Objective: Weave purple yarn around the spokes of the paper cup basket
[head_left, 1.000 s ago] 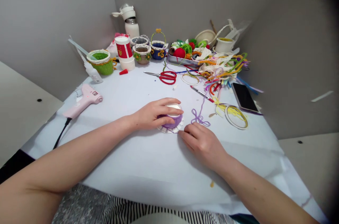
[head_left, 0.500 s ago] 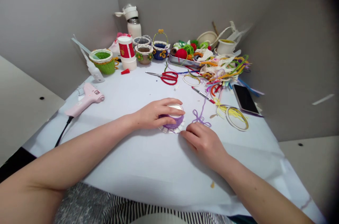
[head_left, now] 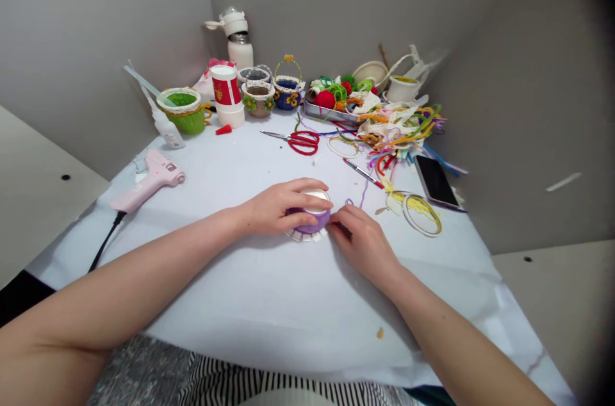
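Purple yarn (head_left: 364, 193) seems mid-wrap: my left hand (head_left: 280, 206) clamps the centre-frame cup (head_left: 321, 223); my right hand (head_left: 364, 239), apparently pinching yarn, should pull evenly next.

L hand (head_left: 288, 207) palm down, fingers (head_left: 307, 183) spread, curved; R hand (head_left: 368, 236) opp., fingers pinched, forearms (head_left: 163, 275) bare

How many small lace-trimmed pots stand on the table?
4: a green pot at left, a beige pot further right, a grey pot partly hidden behind it, a blue pot just right of these. More may be hidden.
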A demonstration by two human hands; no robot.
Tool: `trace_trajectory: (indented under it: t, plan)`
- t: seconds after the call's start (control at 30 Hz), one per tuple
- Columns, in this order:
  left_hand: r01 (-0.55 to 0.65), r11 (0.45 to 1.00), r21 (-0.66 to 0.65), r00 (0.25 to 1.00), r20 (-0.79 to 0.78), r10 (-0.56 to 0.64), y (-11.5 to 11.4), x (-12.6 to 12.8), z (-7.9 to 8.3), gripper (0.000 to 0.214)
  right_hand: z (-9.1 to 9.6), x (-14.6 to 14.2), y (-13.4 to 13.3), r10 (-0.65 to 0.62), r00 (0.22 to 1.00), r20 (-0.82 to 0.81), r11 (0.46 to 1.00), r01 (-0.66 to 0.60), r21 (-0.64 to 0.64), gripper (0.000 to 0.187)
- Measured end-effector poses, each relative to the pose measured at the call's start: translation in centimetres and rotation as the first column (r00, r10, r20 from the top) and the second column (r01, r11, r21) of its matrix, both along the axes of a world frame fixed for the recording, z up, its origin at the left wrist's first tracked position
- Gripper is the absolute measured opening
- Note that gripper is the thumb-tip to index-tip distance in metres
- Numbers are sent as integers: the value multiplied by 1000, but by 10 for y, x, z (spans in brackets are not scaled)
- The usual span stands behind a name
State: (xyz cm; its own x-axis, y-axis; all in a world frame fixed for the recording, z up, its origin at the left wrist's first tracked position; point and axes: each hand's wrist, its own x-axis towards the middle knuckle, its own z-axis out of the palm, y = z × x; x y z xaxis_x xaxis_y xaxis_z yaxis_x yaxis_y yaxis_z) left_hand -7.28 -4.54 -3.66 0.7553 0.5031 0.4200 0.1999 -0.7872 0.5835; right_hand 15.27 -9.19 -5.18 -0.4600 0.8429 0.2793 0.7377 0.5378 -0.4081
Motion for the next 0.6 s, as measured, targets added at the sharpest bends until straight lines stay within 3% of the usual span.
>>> trace_trajectory:
  t: [0.1, 0.17, 0.27, 0.6]
  plan:
    - [-125, 992, -7, 992, 18, 125, -10, 6, 1, 33, -1, 1, 1, 16, 999, -46, 999, -18, -41, 10]
    - [-281, 960, -3, 959, 46, 281, -18, 13, 0, 30, -2, 2, 1, 25, 997, -69, 999, -28, -47, 9]
    - [-359, 933, -16, 932, 46, 359, -24, 19, 1, 28, -4, 4, 1, 32, 996, -86, 998, -37, -49, 9]
    - [-85, 995, 56, 987, -135, 92, -13, 3, 19, 34, 7, 12, -13, 220, 972, -82, 975, -220, 3, 20]
